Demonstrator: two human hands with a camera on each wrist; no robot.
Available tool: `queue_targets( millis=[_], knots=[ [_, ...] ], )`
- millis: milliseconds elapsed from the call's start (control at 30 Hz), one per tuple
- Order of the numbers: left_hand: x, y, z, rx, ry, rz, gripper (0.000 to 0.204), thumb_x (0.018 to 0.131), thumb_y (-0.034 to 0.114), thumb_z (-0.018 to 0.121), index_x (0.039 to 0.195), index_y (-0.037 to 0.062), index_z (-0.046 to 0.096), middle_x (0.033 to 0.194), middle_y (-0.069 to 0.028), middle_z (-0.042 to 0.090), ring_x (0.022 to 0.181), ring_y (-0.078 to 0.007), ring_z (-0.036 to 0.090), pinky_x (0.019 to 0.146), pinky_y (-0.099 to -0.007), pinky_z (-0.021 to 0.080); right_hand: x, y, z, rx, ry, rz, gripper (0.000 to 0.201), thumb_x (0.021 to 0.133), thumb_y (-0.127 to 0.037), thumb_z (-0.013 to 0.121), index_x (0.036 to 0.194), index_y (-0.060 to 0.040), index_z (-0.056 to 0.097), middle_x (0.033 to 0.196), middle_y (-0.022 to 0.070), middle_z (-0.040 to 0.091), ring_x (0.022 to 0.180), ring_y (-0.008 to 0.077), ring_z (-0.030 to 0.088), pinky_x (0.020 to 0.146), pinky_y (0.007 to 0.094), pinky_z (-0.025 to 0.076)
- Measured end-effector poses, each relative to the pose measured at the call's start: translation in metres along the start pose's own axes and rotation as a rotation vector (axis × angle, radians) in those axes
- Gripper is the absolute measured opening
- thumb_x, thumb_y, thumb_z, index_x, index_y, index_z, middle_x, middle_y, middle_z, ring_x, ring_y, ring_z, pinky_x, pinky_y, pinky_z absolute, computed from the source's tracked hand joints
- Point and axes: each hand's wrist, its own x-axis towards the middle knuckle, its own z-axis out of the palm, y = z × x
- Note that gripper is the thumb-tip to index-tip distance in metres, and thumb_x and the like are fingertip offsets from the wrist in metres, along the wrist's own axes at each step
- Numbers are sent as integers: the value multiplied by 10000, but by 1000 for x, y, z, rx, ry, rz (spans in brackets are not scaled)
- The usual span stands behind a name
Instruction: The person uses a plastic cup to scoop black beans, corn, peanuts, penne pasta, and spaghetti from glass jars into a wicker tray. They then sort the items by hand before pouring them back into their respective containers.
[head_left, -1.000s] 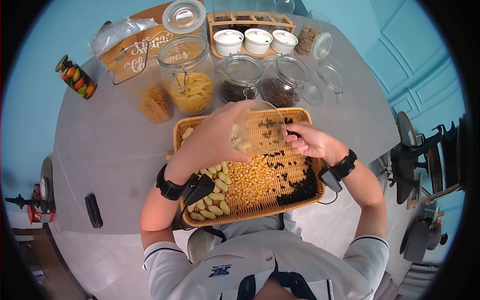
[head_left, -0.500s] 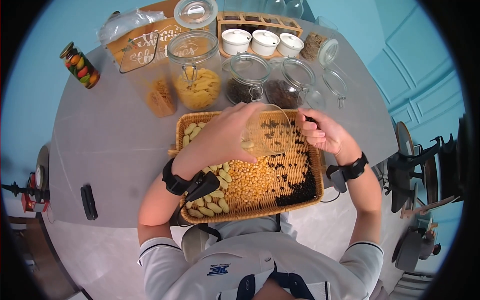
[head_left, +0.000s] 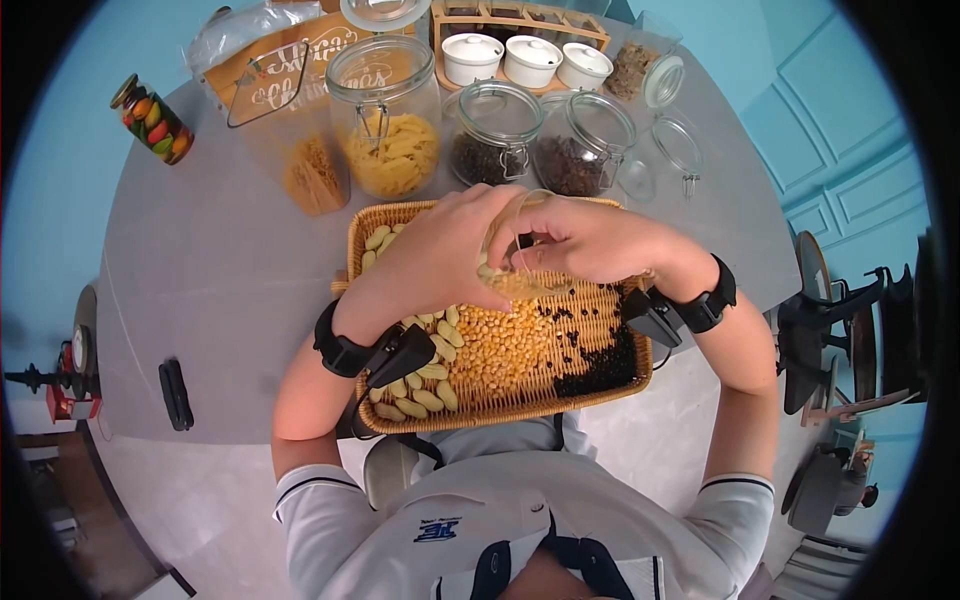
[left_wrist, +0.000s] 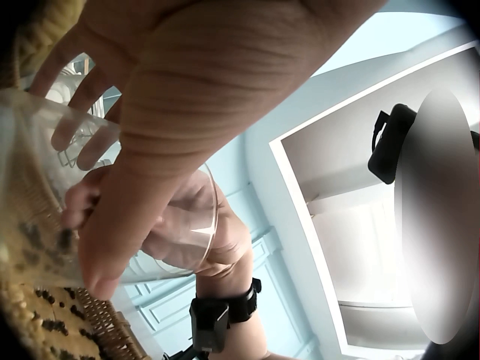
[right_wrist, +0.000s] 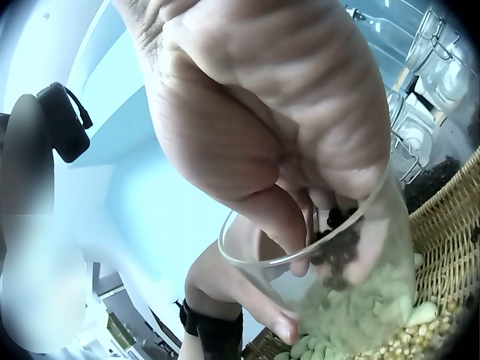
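My left hand [head_left: 430, 250] grips a clear container [head_left: 520, 275], tilted on its side above the wicker tray [head_left: 500, 424], with its mouth towards the right. The fingers of my right hand [head_left: 590, 238] reach into that mouth, curled round dark beans [right_wrist: 341, 244], as the right wrist view shows. Pale green pieces [right_wrist: 352, 315] lie in the container. Beneath, the tray bears peanuts [head_left: 428, 400] at the left, yellow corn kernels [head_left: 495, 345] in the middle and black beans [head_left: 600, 372] at the right.
Behind the tray stand a pasta jar [head_left: 392, 155], two open jars with dark contents [head_left: 487, 158] [head_left: 572, 165] and a clear spaghetti container [head_left: 312, 180]. White lidded pots [head_left: 472, 60] are farther back. A black object [head_left: 175, 395] lies at the left.
My right hand has moved left from beside the container, and its fingers are now inside the mouth. My left hand keeps its grip on the container.
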Motion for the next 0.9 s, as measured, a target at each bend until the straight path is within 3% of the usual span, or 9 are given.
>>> queue_targets(
  millis=[33,133,233,333,433,533,633,733,900],
  knots=[
    [0,-1,0,8,-1,2,1023,583,218,947,1463,54,453,1374,-162,564,1283,-371,525,1091,-434,427,0,1,1,-18,16,-44,200,999,-47,582,1162,6,683,1109,92,673,991,202,626,889,342,485],
    [1,-4,1,28,2,4,1019,589,223,943,1466,58,451,1369,-162,566,1281,-366,527,1085,-430,430,-7,-14,-5,-26,3,63,219,997,-49,597,1192,-5,687,1115,88,705,1000,192,646,896,328,500],
    [0,-6,0,35,3,-22,1013,596,227,938,1470,69,452,1372,-154,570,1281,-349,536,1076,-419,441,-22,-10,-15,72,130,-32,232,994,-46,612,1209,-17,695,1107,98,733,1010,188,675,912,326,523],
    [-3,-1,-10,14,7,-65,1017,598,230,938,1482,95,452,1358,-135,591,1263,-321,562,1064,-405,457,-46,0,-37,324,289,21,233,992,-28,617,1208,-12,703,1104,91,745,1028,168,691,945,324,544],
    [-9,2,-25,-31,49,-85,1032,600,213,942,1496,109,440,1354,-135,603,1254,-316,578,1050,-402,471,-57,40,-42,73,324,119,258,970,5,623,1217,-2,698,1120,118,744,1045,215,708,979,344,553],
    [-17,5,-33,-52,89,-150,1051,596,187,949,1499,88,421,1365,-164,600,1266,-344,577,1037,-407,478,-40,74,-13,-468,186,-15,369,880,52,664,1244,-6,687,1202,146,719,1084,282,699,1002,361,552],
    [-17,2,-39,-20,107,-150,1065,589,182,954,1505,94,418,1352,-157,616,1255,-331,587,1035,-403,478,-18,90,10,-844,199,-252,460,823,31,656,1279,-25,674,1307,153,666,1187,320,644,1022,385,536],
    [-12,0,-41,-68,104,-128,1068,584,174,955,1505,98,420,1349,-157,618,1250,-327,587,1038,-404,474,-15,83,13,-941,144,-263,467,827,-11,621,1290,-40,667,1338,119,640,1268,290,594,1049,381,516],
    [-9,8,-45,-55,89,-117,1048,574,147,948,1491,97,443,1342,-158,619,1236,-327,592,1033,-404,475,-27,92,8,-1090,108,-212,443,846,-41,608,1287,-54,647,1298,82,635,1244,266,600,1036,352,522]
  ],
)
